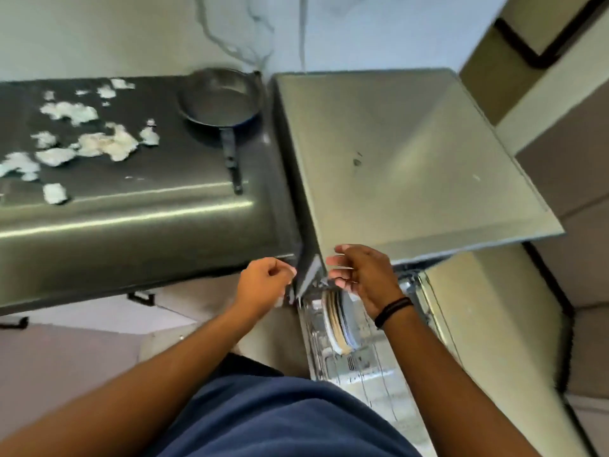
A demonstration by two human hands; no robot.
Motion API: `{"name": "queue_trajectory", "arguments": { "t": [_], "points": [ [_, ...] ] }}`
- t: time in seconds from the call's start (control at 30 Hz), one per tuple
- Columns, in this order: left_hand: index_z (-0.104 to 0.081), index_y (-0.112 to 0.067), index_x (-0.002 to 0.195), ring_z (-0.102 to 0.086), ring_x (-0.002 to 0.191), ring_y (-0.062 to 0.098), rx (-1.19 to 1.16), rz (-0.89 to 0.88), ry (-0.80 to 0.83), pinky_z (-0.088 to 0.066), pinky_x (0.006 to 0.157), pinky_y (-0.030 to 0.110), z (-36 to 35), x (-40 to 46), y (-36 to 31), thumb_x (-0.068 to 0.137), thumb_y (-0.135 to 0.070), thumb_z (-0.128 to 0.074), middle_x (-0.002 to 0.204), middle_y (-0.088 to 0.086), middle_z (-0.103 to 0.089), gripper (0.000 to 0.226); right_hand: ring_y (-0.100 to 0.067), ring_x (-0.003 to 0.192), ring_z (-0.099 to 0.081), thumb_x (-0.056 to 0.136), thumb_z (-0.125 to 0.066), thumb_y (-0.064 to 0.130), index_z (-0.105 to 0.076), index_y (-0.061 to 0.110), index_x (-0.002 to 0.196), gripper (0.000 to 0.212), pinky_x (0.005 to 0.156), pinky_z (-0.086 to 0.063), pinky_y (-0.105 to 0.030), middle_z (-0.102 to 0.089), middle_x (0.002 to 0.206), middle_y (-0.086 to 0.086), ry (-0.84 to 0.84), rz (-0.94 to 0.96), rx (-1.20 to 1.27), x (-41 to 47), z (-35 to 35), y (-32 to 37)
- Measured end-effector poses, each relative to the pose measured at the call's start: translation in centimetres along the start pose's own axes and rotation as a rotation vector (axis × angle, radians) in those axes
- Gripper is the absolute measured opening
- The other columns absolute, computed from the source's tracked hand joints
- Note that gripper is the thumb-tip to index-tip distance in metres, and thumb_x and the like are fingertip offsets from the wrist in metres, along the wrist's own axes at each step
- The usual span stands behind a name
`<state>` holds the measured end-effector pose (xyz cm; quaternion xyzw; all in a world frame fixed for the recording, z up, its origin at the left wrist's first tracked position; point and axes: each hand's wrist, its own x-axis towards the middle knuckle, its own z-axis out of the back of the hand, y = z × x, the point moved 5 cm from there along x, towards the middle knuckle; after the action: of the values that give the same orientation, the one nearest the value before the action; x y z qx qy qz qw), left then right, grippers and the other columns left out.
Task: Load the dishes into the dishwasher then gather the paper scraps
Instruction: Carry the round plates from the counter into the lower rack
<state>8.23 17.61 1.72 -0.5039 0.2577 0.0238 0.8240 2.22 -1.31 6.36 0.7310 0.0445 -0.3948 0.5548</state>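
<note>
— Head view: where did things stand?
— Plates (339, 319) stood upright in the dishwasher rack (316, 351) under the steel unit (412, 153); paper scraps (82, 136) lay across the counter (131, 222), near a frying pan (219, 97) (not yet loaded).
— And the hands?
— Both empty; the left hand (267, 282) loosely curled, the right hand (359, 275) half-open above the plates.
— Advice?
— Probably fetch the pan by its handle; slot it clear of the plates.
</note>
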Motion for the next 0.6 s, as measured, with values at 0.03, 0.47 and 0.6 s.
{"name": "queue_trajectory", "arguments": {
  "t": [0.03,0.47,0.6],
  "points": [
    [-0.072,-0.02,0.074,-0.056,0.049,0.006,-0.035,-0.006,-0.038,-0.042,0.053,0.024,2.0,-0.3,0.3,0.09,-0.019,-0.069,0.054,-0.005,-0.064,0.017,-0.018,0.061,-0.065,0.1,-0.052,0.015,-0.067,0.012,0.097,0.016,0.061,-0.05,-0.025,-0.074,0.077,-0.007,0.027,0.012,-0.006,-0.1,-2.0,0.8],
    [-0.073,-0.014,0.088,-0.062,0.064,0.011,-0.536,0.04,-0.619,-0.048,0.053,0.025,27.9,-3.7,9.6,0.095,-0.018,-0.068,0.082,0.008,-0.073,0.01,-0.018,0.064,-0.065,0.099,-0.054,0.021,-0.069,0.013,0.097,0.017,0.061,-0.053,-0.028,-0.071,0.08,-0.005,0.496,0.027,-0.296,-0.3,-32.0,1.4],
    [-0.073,-0.013,0.091,-0.063,0.066,0.012,-0.649,0.117,-0.829,-0.05,0.053,0.023,32.3,-6.1,13.5,0.095,-0.018,-0.067,0.083,0.006,-0.072,0.009,-0.018,0.065,-0.066,0.099,-0.054,0.022,-0.068,0.011,0.102,0.018,0.061,-0.053,-0.028,-0.071,0.079,-0.004,0.611,-0.019,-0.396,-0.7,-38.1,-0.6]
  ]
}}
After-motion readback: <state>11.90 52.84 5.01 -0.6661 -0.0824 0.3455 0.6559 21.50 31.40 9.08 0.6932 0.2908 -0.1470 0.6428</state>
